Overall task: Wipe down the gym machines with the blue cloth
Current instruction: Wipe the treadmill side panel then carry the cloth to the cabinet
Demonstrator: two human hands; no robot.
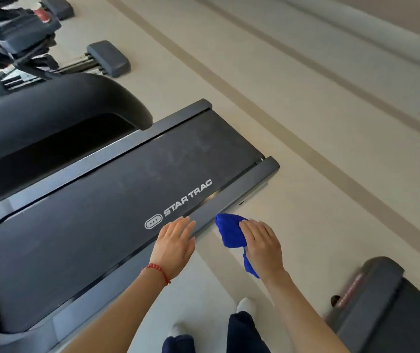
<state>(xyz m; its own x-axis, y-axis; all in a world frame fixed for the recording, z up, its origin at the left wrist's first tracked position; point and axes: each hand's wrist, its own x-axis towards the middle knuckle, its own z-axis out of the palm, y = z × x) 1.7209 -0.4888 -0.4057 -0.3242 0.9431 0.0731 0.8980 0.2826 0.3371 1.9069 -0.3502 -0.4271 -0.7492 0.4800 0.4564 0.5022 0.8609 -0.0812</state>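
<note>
1. Bunched under the right hand (261, 244), the blue cloth (230, 233) is held with the fingers spread over its top; one end of it trails down below the wrist.
2. That cloth sits at the outer edge of the treadmill's side rail (232, 197), near the rear end of the deck; whether it presses on the rail or hangs just off it I cannot tell.
3. Flat and relaxed, the left hand (174, 244) holds nothing, its straight fingers reaching over the same rail to the edge of the belt.
4. A red bead bracelet (156, 271) circles the left wrist.
5. The treadmill (96, 215) has a dark belt with the white lettering STAR TRAC just beside the left fingertips.
6. A second treadmill (387, 296) shows at the lower right, well apart.
7. Below, dark trousers and white shoes (246, 304) stand on the pale floor (305, 123).
</note>
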